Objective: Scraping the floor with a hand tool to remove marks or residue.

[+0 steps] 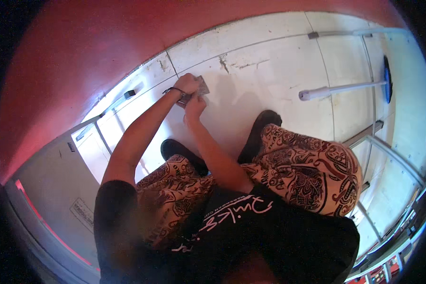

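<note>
Grey flat pad pressed against white panel, beside red wall. Left hand closed on pad; right hand touching below, grip unclear. Panel scuffs remain; work apparently unfinished.

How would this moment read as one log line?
left hand: holds small grey pad | right hand: touching pad | surface: white floor tiles | posture: crouched

A white cylindrical pole is laid on the pale tiled floor, well right of the hands; a red wall is seen beyond them.
</note>
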`<state>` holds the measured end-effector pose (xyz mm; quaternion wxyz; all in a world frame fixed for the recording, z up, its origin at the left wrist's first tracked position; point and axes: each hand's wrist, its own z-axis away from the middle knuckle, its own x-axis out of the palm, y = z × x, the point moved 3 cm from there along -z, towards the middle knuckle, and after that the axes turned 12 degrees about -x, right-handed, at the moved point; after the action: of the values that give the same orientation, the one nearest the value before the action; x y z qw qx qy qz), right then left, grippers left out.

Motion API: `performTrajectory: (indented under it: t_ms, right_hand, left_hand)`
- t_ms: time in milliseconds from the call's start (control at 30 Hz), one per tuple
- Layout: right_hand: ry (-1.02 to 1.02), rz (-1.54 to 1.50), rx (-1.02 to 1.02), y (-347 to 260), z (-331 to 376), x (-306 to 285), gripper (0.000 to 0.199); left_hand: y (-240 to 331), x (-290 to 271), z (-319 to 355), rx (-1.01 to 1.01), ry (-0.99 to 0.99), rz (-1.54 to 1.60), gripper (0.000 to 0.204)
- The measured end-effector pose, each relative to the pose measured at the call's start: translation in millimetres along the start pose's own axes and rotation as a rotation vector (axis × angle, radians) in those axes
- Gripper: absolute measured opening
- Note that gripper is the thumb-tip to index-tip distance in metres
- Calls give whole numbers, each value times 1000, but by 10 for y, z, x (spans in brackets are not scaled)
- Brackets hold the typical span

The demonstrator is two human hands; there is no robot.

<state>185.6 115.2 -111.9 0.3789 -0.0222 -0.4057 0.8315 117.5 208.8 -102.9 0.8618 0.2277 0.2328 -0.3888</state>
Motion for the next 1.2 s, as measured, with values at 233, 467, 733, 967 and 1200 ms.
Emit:
performTrajectory:
  t_ms: [233,467,733,967,1200]
  right_hand:
    - [-127,16,89,6,-285,119,22]
    - [-136,-176,190,-355,-432,412,24]
    - [-86,-239,16,-867,-831,234,24]
    - [-73,-166,-47,-844,-676,208,27]
    - [-83,-189,2,-570,142,847,40]
  left_hand:
    - [-12,-189,5,-129,55,139,53]
    - [435,-349,-297,-119,181,-73,55]
    - [1202,-210,-348,32,84,-113,60]
    - [1053,-253,-74,111,85,-50,46]
    - [387,-898,699,139,266,45,33]
